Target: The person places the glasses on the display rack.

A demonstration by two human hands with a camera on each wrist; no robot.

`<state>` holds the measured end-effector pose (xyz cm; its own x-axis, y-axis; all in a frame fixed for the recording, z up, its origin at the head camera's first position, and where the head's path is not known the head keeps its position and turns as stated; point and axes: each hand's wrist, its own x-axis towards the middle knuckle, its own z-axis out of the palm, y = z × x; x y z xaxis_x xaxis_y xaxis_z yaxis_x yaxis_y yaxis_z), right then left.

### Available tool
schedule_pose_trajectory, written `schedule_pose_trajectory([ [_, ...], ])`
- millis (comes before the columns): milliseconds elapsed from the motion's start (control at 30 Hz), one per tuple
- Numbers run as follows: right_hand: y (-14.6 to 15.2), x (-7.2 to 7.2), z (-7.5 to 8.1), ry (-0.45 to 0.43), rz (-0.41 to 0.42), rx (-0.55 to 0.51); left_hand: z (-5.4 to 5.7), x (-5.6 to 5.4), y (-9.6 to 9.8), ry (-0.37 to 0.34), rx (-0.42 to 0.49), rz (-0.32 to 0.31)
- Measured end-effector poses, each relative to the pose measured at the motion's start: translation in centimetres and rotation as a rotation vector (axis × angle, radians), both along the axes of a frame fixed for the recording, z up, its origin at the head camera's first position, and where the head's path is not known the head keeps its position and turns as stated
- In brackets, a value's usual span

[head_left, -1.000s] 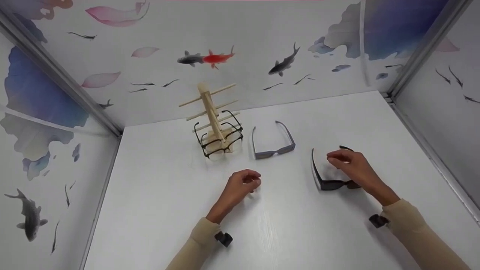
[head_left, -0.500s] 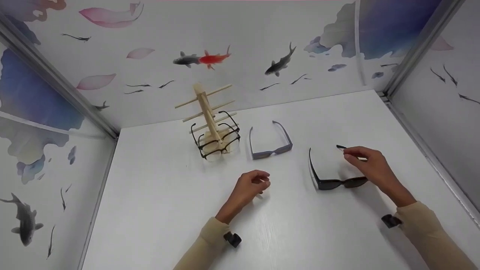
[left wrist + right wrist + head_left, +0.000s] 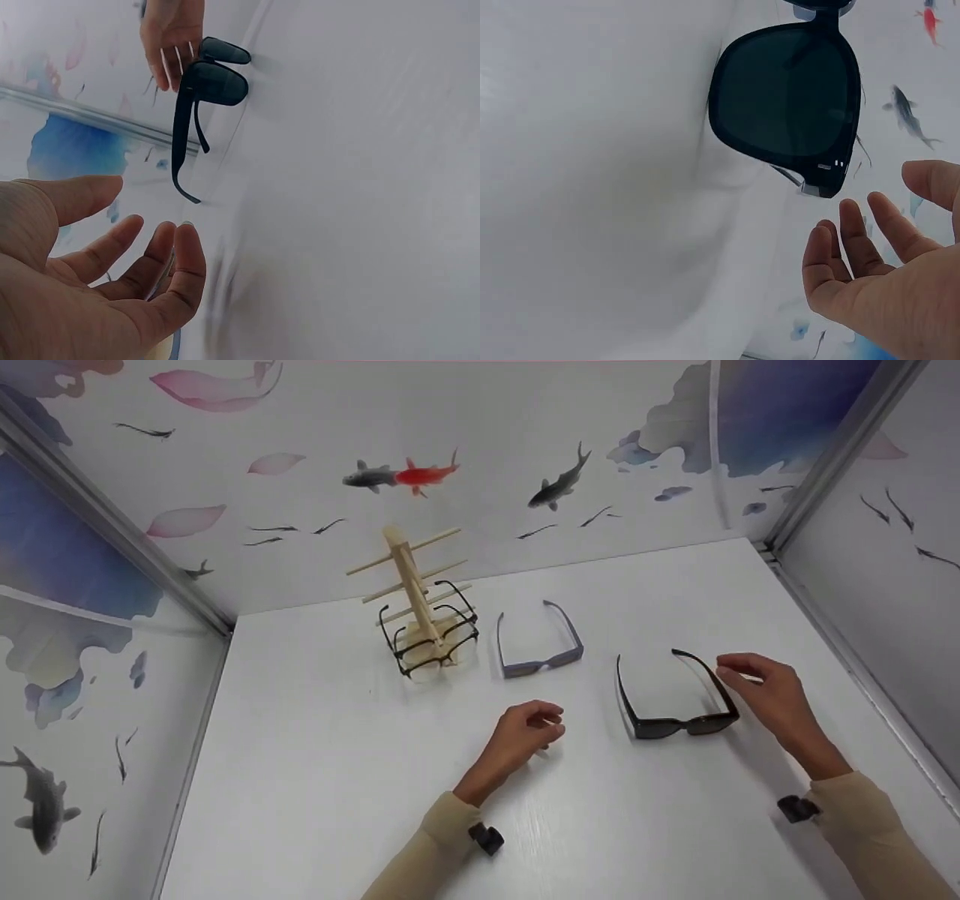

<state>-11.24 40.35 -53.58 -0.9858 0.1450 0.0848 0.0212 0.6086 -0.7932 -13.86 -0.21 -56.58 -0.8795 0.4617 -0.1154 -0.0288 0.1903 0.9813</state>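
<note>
Black sunglasses (image 3: pixel 651 729) lie on the white table with their temples unfolded, lenses facing the person. My right hand (image 3: pixel 776 705) hovers just right of them, near the right temple, its fingers loosely bent and holding nothing. To their left, my left hand (image 3: pixel 517 741) is held above the table with relaxed, slightly curled fingers and nothing in them. In the right wrist view one dark lens (image 3: pixel 780 97) is close to the fingertips, with a gap between. The left wrist view has the same sunglasses (image 3: pixel 217 84) beyond the left hand's fingers, with the right hand (image 3: pixel 174 34) behind.
Lavender sunglasses (image 3: pixel 525 669) lie unfolded behind the left hand. Beside them stands a wooden eyewear rack (image 3: pixel 409 570) with crossbars; dark-framed eyeglasses (image 3: pixel 406 670) hang on its lower bars, its upper bars bare. Printed walls (image 3: pixel 495 405) enclose the table at back and sides.
My right hand has moved right, from over the black sunglasses to beside them, uncovering their right side. My left hand has drifted right. The view has shifted slightly; the glasses stay put.
</note>
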Motion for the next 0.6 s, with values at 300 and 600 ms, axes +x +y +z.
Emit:
schedule_pose_trajectory([
  [300, 0.9, 0.9, -1.0, -0.056, -0.031, 0.003, -0.4, 0.3, 1.5, -0.002, 0.017, -0.029],
  [600, 1.7, 1.5, -2.0, -0.069, -0.042, -0.021, -0.8, 0.6, 3.8, -0.023, 0.048, -0.065],
])
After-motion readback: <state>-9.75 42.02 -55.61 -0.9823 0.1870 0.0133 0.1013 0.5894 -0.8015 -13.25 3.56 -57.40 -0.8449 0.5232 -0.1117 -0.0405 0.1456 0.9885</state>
